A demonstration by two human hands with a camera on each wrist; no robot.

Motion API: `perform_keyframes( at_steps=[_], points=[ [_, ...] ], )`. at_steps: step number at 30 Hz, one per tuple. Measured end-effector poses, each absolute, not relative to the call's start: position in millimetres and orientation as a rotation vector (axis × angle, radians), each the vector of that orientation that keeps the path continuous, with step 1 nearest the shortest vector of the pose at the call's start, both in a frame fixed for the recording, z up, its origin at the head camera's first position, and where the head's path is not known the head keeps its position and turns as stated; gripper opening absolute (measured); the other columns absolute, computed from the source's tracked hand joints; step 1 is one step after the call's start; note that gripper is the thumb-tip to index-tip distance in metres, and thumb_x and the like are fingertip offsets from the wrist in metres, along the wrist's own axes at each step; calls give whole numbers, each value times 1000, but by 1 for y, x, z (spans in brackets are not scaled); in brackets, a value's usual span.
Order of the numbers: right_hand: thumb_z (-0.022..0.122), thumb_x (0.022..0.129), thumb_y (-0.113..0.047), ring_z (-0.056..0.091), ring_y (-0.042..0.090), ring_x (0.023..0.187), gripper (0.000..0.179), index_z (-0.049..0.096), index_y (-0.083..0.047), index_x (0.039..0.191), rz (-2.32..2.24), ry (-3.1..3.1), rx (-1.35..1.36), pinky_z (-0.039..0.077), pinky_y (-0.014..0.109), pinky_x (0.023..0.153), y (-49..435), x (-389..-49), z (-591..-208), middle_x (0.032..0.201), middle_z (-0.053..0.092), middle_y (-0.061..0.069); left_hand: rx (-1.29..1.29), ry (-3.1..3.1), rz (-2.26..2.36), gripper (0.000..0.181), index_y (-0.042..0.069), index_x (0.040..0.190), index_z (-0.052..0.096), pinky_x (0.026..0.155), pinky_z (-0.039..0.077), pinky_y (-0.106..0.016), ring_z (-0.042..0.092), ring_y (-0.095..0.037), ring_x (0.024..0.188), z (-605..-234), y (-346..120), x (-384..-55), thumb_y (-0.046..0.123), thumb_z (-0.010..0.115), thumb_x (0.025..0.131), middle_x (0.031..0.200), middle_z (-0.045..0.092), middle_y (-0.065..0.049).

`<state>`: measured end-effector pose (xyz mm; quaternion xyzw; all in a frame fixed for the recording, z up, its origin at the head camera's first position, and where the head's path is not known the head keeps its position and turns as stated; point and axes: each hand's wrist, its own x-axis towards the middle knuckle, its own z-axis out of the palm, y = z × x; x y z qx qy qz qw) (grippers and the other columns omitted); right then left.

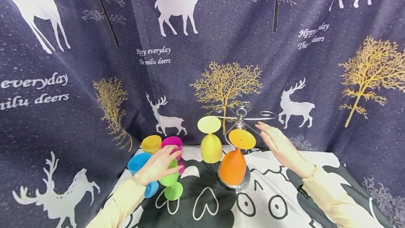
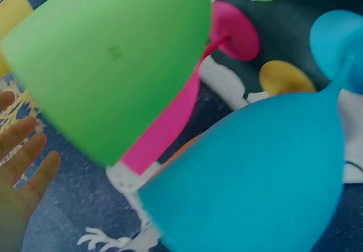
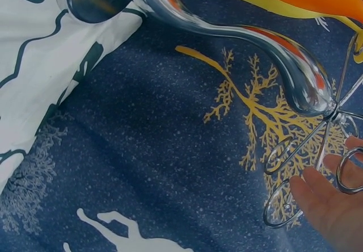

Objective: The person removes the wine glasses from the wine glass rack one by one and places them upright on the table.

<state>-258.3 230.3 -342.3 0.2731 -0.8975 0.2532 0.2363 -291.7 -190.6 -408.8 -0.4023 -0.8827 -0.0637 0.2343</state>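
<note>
My left hand [image 1: 158, 164] reaches over the upright plastic goblets, its fingers spread beside the green goblet [image 1: 169, 178]. The left wrist view shows those fingers [image 2: 35, 181] apart from the green goblet's rim. Around it stand a blue goblet [image 1: 138, 163], a magenta goblet [image 1: 172, 143] and a yellow goblet [image 1: 152, 144]. My right hand [image 1: 280, 145] has its fingers extended by the looped arms of a silver goblet rack [image 1: 240, 124]; whether they touch is unclear. On the rack, a yellow goblet [image 1: 211, 149] and an orange goblet [image 1: 232, 168] hang upside down.
The rack's round metal base [image 1: 234, 187] stands on a black-and-white patterned cloth [image 1: 221, 217]. Behind and at both sides hangs a dark blue curtain [image 1: 221, 45] printed with deer and trees, close behind the rack and goblets.
</note>
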Motion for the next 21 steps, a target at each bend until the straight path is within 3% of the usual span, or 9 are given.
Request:
perform_keyframes(
  at_steps=[5, 9, 13, 21],
  points=[
    [39, 98, -18, 31, 33, 123, 37, 44, -6, 133, 699, -2470, 738, 25, 50, 96, 230, -258, -342, 137, 37, 12, -1114, -2335, -188, 48, 9, 115, 60, 82, 42, -39, 47, -24, 102, -388, -185, -295, 41, 65, 80, 112, 50, -10],
    [40, 98, -17, 31, 32, 123, 36, 44, -6, 132, 707, -2477, 732, 25, 51, 95, 230, -257, -342, 137, 37, 12, -1133, -2276, -189, 50, 6, 118, 58, 81, 42, -39, 47, -26, 102, -371, -180, -297, 34, 68, 77, 112, 50, -12],
    [40, 98, -17, 32, 33, 122, 36, 45, -5, 132, 698, -2466, 734, 26, 50, 95, 230, -256, -342, 136, 37, 13, -1141, -2248, -233, 50, 7, 122, 55, 84, 40, -40, 47, -27, 103, -357, -171, -299, 36, 63, 82, 113, 50, -13],
    [39, 99, -19, 32, 33, 123, 36, 45, -6, 132, 704, -2472, 735, 25, 51, 95, 231, -256, -343, 137, 37, 12, -1168, -2164, -269, 58, 8, 125, 52, 86, 39, -40, 47, -28, 105, -336, -144, -300, 53, 41, 90, 118, 48, -13]
  ],
)
